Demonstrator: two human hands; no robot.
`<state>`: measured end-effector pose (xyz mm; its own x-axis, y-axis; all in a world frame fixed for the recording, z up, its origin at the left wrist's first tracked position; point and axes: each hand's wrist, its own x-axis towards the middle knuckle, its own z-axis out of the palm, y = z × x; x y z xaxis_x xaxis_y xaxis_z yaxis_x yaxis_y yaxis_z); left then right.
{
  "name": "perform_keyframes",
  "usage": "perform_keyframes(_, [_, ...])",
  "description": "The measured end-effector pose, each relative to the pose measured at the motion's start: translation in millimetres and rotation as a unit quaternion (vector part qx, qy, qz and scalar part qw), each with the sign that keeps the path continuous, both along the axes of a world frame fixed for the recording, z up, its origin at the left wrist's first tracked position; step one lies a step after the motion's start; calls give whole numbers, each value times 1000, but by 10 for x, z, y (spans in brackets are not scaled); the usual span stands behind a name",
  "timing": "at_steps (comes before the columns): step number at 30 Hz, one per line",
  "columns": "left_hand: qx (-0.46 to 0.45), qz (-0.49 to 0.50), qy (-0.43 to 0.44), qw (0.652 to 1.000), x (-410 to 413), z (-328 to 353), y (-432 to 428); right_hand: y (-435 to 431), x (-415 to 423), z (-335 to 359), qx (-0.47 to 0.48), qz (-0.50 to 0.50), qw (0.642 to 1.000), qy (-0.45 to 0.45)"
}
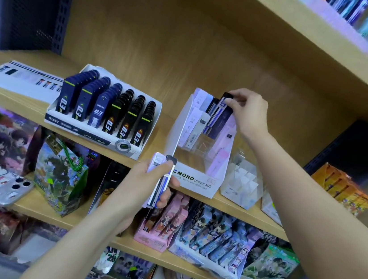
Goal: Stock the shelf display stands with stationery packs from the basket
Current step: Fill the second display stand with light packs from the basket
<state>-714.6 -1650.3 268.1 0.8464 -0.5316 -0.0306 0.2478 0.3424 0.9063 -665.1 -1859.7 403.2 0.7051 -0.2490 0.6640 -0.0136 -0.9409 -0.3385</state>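
Here, lead pack (222,109) at right hand (248,111) fingertips, spare packs (157,160) in left hand (141,187)

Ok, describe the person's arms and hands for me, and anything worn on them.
The left hand and the right hand are both bare: no gloves, rings, watch or bracelets show. No sleeve comes into view, and both arms are uncovered down to the picture's lower edge.
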Motion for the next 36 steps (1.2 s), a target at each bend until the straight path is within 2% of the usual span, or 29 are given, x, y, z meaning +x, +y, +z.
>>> perform_keyframes(3, [-46, -21, 44, 998, 143, 151, -78, 24, 30, 15, -33, 4, 999, 11])
perform_keyframes(5, [-54, -16, 29, 998, 180, 226, -99, 62, 57, 29, -57, 9, 998, 17])
perform_keyframes(8, [-38, -5, -22, 999, 161, 308, -94, 79, 86, 73, -16, 1, 1000, 19])
perform_keyframes(12, [-33, -4, -30, 999, 193, 334, -111, 35, 73, 118, 5, -2, 999, 38])
perform_keyframes(18, [-21, 5, -59, 998, 212, 408, -105, 47, 35, 140, -130, -28, 985, 110])
perform_keyframes(23, [-5, 23, -81, 996, 221, 466, -111, 119, -87, 17, -207, -63, 972, 89])
perform_keyframes(25, [4, 29, -90, 995, 236, 481, -116, 275, -216, -54, -133, -21, 990, 42])
perform_keyframes(27, [18, 34, -100, 994, 256, 496, -125, 477, -360, -126, 8, 36, 998, 46])
perform_keyframes(29, [33, 38, -108, 993, 269, 510, -142, 645, -501, -195, 139, 88, 979, 119])
perform_keyframes(31, [51, 40, -121, 990, 263, 516, -168, 721, -605, -264, 236, 144, 946, 172])
perform_keyframes(34, [75, 30, -129, 988, 242, 505, -204, 653, -680, -246, 311, 166, 923, 156])
perform_keyframes(36, [87, 24, -120, 989, 257, 493, -210, 535, -703, -170, 314, 137, 935, 87])
